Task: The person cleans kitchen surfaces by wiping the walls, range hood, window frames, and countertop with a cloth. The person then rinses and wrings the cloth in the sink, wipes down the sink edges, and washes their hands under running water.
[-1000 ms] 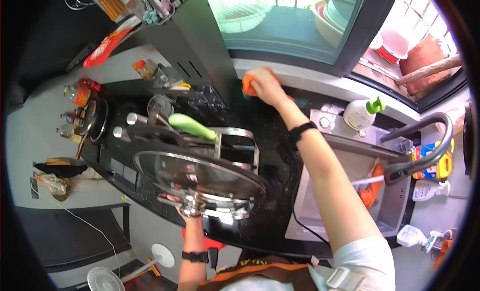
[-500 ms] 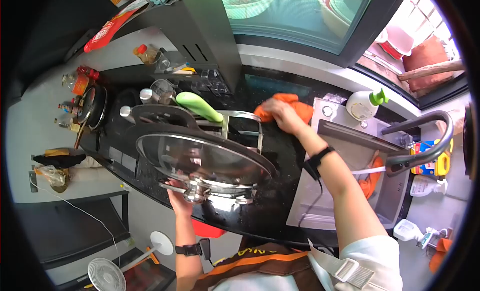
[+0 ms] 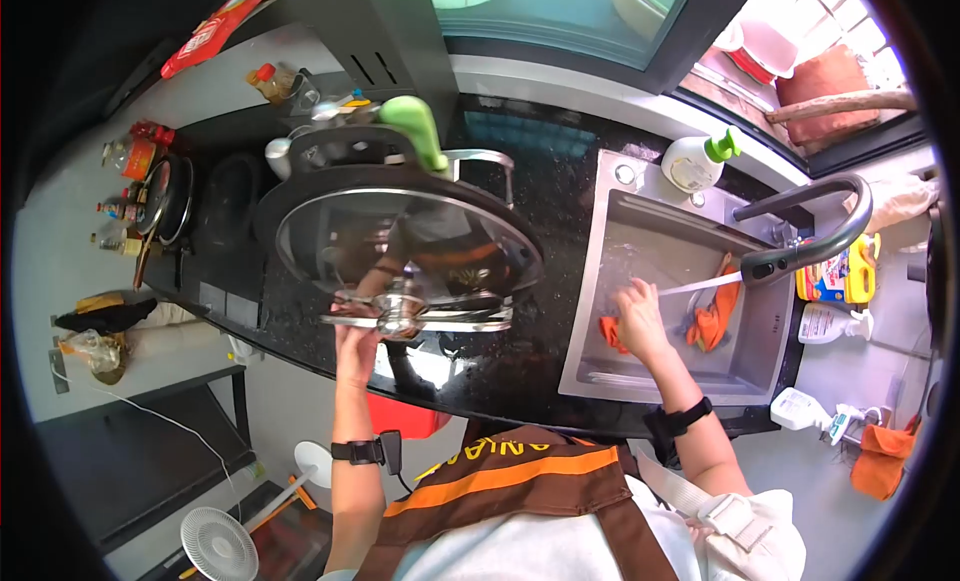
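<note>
My left hand (image 3: 357, 343) grips the front of a metal lid rack (image 3: 470, 321), its fingers partly hidden behind the metal. A large glass lid (image 3: 420, 246) with a dark rim stands upright in the rack, behind a shiny knob. A green handle (image 3: 412, 129) sticks up at the back. Over the sink (image 3: 590, 281), my right hand (image 3: 643, 321) is closed on an orange cloth (image 3: 613, 334), mostly hidden under it. A second orange cloth (image 3: 714, 306) lies wet in the basin. Water streams from the dark faucet (image 3: 800, 256) towards my right hand.
A white soap bottle with a green pump (image 3: 692, 164) stands behind the sink. Right of it are a yellow jug (image 3: 858, 271) and a spray bottle (image 3: 830, 323). A pan (image 3: 170, 201) and several sauce bottles sit at the far left. A window frame (image 3: 560, 71) borders the counter.
My right hand has moved from the counter beside the rack into the sink, bringing the orange cloth. The rack appears tilted and shifted slightly, with my left hand still on it.
</note>
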